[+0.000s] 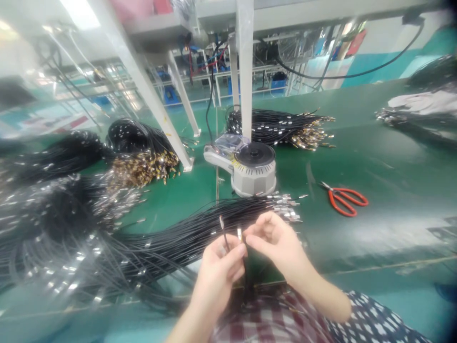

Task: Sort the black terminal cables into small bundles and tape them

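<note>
My left hand (217, 269) is closed around thin black cables (224, 238) whose metal-tipped ends stick up between the fingers. My right hand (274, 238) pinches one of those cable ends (240, 234) right beside the left fingers. Both hands hover just above a long bundle of black cables (185, 228) that lies across the green table, its silver terminals (285, 205) fanned out behind my right hand.
A grey tape dispenser (250, 166) stands behind the bundle. Red-handled scissors (344, 200) lie to the right. More cable bundles with gold terminals (143, 166) sit left and at the back (282, 128). White frame posts (244, 71) rise from the green table (392, 166).
</note>
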Action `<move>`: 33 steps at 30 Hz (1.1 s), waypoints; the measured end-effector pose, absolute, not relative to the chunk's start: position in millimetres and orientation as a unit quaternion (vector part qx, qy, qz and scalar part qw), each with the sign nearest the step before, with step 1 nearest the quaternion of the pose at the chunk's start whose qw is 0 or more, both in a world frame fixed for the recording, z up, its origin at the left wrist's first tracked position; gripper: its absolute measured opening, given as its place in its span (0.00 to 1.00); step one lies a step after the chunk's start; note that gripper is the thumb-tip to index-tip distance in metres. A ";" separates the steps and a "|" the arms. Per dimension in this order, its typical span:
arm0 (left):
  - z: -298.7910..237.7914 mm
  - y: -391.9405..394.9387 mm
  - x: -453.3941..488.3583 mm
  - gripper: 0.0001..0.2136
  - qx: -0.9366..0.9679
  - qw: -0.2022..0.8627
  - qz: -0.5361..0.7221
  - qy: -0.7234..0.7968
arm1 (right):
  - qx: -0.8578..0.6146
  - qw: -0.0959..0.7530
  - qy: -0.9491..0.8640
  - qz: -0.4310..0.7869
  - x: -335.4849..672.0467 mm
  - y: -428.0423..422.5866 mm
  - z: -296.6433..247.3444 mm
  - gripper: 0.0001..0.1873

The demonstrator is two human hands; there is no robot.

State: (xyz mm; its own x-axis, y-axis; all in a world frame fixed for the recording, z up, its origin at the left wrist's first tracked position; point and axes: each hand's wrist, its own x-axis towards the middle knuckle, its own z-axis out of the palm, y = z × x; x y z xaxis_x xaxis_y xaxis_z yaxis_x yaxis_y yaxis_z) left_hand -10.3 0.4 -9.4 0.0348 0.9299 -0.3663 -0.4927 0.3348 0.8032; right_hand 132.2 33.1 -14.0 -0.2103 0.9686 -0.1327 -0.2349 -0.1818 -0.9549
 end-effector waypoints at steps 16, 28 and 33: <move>-9.0 -4.3 -9.6 0.11 0.274 0.682 0.512 0.444 | -0.336 0.484 -0.412 0.695 126.0 33.4 -5.7 0.21; -7.3 -6.7 -12.8 0.12 0.308 0.656 0.514 0.458 | -0.384 0.444 -0.422 0.691 135.5 33.7 0.4 0.20; -8.5 -3.4 -16.4 0.12 0.302 0.726 0.473 0.397 | -0.272 0.417 -0.391 0.774 136.8 43.5 -3.3 0.22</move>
State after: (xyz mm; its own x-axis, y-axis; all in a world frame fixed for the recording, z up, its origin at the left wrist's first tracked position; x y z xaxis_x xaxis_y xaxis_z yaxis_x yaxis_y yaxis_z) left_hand -16.4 -3.4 -8.5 0.2379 0.9270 -0.2899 -0.4473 0.3695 0.8145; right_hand 136.8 43.5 -3.3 -0.5048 0.8580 -0.0946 -0.4324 -0.3462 -0.8326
